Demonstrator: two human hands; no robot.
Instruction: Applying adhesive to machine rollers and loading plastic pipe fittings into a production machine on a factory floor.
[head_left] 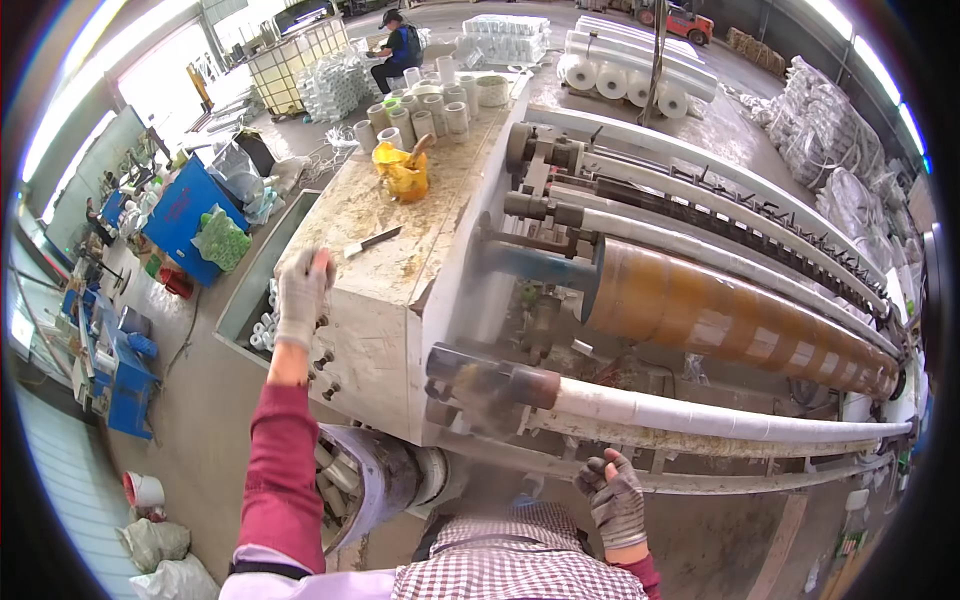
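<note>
Hands are apart from each other, each in a work glove. Right hand (pixel 613 500): positioned over the floor, near side of the machine, fingers partly curled toward the thumb; whether anything is gripped cannot be told. Left hand (pixel 305 295): extended forward to the near left edge of the cabinet (pixel 375 345), fingers bent; contact with the edge cannot be confirmed. A checked apron (pixel 500 560) covers the wearer's lap.

Below the cabinet stands a barrel (pixel 385 478) containing tubes. Dark knobs (pixel 327 360) project from the cabinet face, just beside the left forearm. To the right, a white-wrapped roller (pixel 700 412) spans the machine, beyond the right hand.

On the cabinet top, a knife (pixel 378 240) with a pale handle and dark blade lies flat, near the left hand. Farther back stands a yellow container (pixel 402 182) with a brown piece protruding; behind it, upright tube cores (pixel 432 108) are grouped at the far end. An orange-brown drum (pixel 740 315) lies behind the white-wrapped roller.

At left, a green bag (pixel 220 240) rests against a blue bin (pixel 190 225). In the background: a seated person (pixel 397 50), large film rolls (pixel 609 80) and an orange forklift (pixel 690 24).
</note>
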